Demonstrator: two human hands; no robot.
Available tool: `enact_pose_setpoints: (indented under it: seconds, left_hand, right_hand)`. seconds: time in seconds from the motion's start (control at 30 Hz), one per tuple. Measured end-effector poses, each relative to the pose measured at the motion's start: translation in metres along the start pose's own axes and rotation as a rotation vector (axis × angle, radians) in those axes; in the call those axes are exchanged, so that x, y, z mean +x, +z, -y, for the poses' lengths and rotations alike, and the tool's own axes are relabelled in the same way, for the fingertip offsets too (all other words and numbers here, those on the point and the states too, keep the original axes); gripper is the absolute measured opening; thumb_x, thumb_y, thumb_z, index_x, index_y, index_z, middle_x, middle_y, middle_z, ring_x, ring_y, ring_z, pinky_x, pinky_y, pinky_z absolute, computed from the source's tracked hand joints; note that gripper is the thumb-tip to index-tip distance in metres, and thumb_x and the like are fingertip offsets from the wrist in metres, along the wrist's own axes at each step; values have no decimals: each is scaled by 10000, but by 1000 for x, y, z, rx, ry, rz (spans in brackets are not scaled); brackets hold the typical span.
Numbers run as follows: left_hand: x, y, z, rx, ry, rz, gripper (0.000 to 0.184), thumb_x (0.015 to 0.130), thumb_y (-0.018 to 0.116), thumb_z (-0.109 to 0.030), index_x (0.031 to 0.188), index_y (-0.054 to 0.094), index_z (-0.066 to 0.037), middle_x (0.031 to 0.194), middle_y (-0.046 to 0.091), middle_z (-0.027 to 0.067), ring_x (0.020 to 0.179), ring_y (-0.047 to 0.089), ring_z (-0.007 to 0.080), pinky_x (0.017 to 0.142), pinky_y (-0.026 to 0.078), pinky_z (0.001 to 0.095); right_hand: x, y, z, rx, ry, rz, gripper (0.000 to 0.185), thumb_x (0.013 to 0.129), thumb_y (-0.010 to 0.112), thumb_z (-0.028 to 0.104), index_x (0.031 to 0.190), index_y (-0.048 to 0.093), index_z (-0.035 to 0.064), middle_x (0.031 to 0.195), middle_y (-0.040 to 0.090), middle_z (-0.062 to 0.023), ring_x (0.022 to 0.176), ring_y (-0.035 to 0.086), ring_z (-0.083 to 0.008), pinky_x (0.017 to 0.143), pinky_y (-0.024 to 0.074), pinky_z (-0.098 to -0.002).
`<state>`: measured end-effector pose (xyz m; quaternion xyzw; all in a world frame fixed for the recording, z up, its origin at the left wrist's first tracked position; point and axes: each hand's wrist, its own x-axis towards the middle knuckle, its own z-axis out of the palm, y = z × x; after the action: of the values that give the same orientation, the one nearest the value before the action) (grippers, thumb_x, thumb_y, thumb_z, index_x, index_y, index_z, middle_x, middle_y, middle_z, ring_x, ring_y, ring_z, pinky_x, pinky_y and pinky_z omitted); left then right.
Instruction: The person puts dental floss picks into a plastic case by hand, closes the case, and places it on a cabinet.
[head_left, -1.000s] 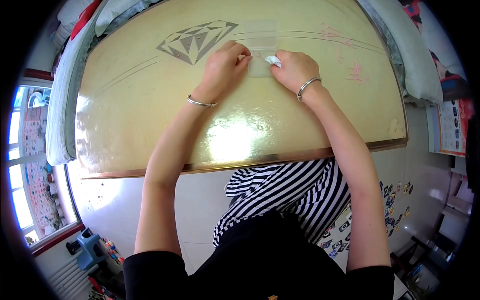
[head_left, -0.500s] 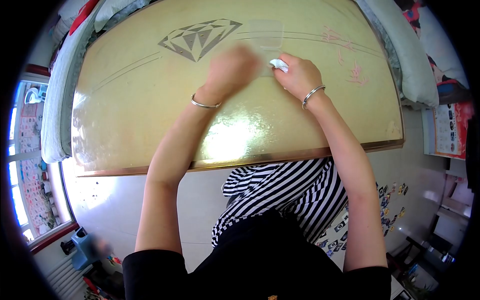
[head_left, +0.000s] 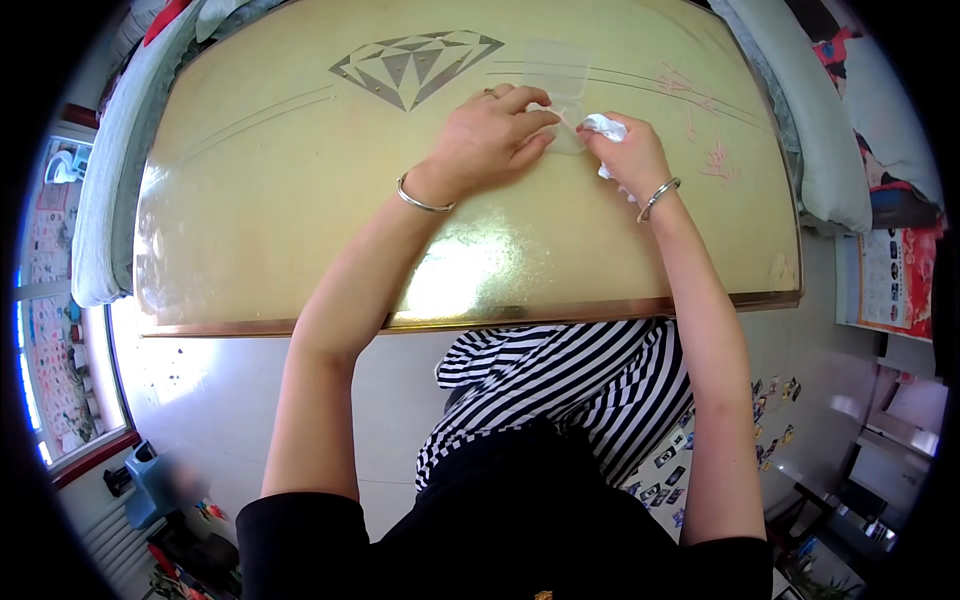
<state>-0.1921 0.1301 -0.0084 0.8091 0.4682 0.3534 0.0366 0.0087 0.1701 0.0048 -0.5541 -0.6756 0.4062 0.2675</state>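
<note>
My right hand [head_left: 632, 158] is closed around a crumpled white tissue [head_left: 604, 126], part of which sticks out below the fingers. Just left of it, a clear plastic container [head_left: 570, 136] sits on the table, with a see-through flat panel [head_left: 556, 70] reaching away behind it. Its exact shape is hard to make out against the yellow top. My left hand [head_left: 498, 130] is at the container's left side, fingers bent and apart, the fingertips at or very near its edge. Whether they touch it, I cannot tell.
The glossy yellow table [head_left: 300, 240] has a diamond pattern [head_left: 412, 68], thin lines and pink characters [head_left: 716, 160]. Grey cushioned seating [head_left: 105, 200] borders it. A blue stool [head_left: 150, 490] stands at lower left. Small cards [head_left: 665, 470] lie on the floor at right.
My left hand has gone from a blurred, closed shape to spread fingers beside the container. My right hand has shifted slightly right and down with the tissue, more of which now shows.
</note>
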Motion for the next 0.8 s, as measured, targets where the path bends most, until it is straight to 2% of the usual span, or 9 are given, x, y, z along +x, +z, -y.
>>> enact_pose_setpoints:
  seconds: [0.07,0.1,0.17,0.27,0.37,0.43,0.53,0.7,0.8]
  left_hand:
    - [3,2,5,137,201,-47,201,850,560,-242,985,655,-129,995,618,16,930,578,202,827,441,359]
    - [3,3,7,136,199,-50,201,850,560,-242,985,655,-129,995,618,16,930,578,202,827,441,359]
    - [1,5,9,102,189,112,233,858,560,-254,1026,641,-113,1057,607,35,1036,530,226,915,380,389]
    - [0,9,11,108,188,123,251,866,550,-263,1030,635,-94,1067,604,47,1015,544,227,901,398,377]
    - [-2,10,11,75,182,97,265,856,564,-277,1025,634,-85,1076,599,64,1012,545,240,894,401,379]
    - [-3,10,10,73,180,77,271,849,571,-282,1023,633,-84,1075,595,74,1007,546,245,894,402,381]
    - [-1,8,9,79,166,85,283,835,587,-293,1017,632,-81,1071,587,88,1000,549,253,897,401,388]
    - [3,3,0,101,203,119,273,819,606,-290,1002,631,-88,1046,584,86,998,548,258,900,398,398]
    - [8,0,-7,126,222,43,261,789,635,-244,992,629,-81,1030,586,84,1003,546,263,903,393,404]
  right_hand:
    - [1,3,0,-44,10,29,239,771,649,257,897,678,56,642,636,-46,551,607,-131,503,463,-254]
    - [0,6,3,-73,-1,31,234,775,647,256,893,679,57,638,633,-44,550,606,-133,502,461,-257]
    - [0,8,5,-105,-13,39,229,778,644,255,889,679,59,634,630,-42,549,606,-135,501,459,-261]
    - [1,11,7,-175,-12,36,225,787,638,255,891,676,59,635,630,-53,557,615,-148,512,464,-267]
    - [-5,6,2,-29,28,-19,241,781,646,251,882,663,33,647,626,-50,547,592,-132,503,450,-259]
    - [-11,0,-1,163,16,-24,222,782,651,219,853,643,9,642,598,-18,527,542,-95,476,418,-243]
    - [-26,-7,1,291,53,-56,160,789,654,175,804,626,18,641,564,19,522,490,-57,462,385,-222]
    - [-50,-9,0,482,-1,-130,102,802,656,142,772,616,53,656,561,26,539,484,-43,468,373,-214]
    - [-55,-14,-2,658,-32,-151,103,801,665,141,770,615,57,666,566,24,540,481,-40,467,367,-206]
